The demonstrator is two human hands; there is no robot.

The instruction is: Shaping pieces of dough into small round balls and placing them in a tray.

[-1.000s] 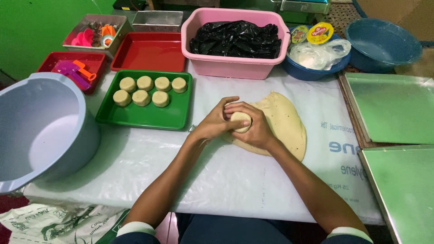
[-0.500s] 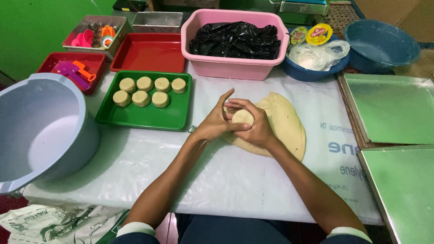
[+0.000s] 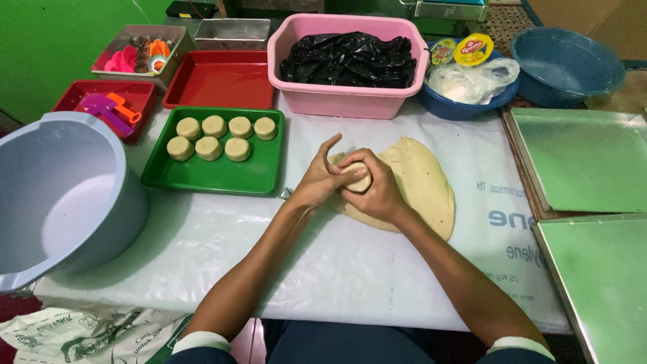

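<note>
A small dough ball (image 3: 358, 179) sits cupped between both hands, just above the flattened dough sheet (image 3: 421, 185) on the worktop (image 3: 269, 249). The left hand (image 3: 322, 180) wraps its near side, forefinger raised; the right hand (image 3: 377, 192) closes over it, fingers curled. Left of them, a green tray (image 3: 202, 176) holds seven dough rounds (image 3: 219, 135).

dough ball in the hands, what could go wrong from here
1. Both hands, left hand and right hand, cup the dough ball right over the flat dough sheet; pressing down could dent or stick to it.
2. The green tray already holds seven dough rounds close together; a careless placement might squash a neighbour.
3. The grey tub seems to hang past the table edge, so an elbow bump could tip it.
</note>
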